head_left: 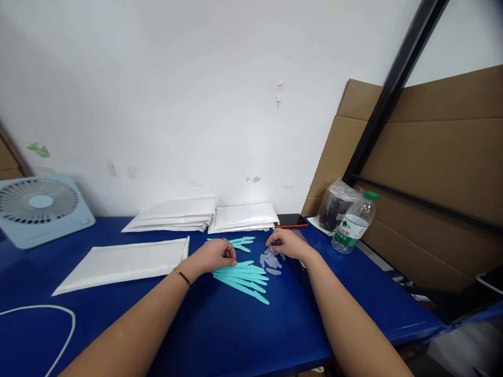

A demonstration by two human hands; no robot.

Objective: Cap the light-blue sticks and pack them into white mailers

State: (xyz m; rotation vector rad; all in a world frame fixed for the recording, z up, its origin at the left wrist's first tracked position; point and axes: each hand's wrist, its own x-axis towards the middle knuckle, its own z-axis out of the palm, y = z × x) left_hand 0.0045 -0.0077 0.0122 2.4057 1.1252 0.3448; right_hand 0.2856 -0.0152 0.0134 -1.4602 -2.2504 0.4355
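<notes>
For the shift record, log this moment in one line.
left hand: at teal sticks | right hand: over clear pieces

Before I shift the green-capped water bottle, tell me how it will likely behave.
The water bottle is clear plastic, so its wall would probably flex under a firm grip. Tall, round and upright, it could tip if pushed near its green cap, then perhaps roll.

Plain white wall had scuffs and peeled green bits, blue table sat against it, cardboard leaned right; floor was probably cluttered, hard to tell.
</notes>
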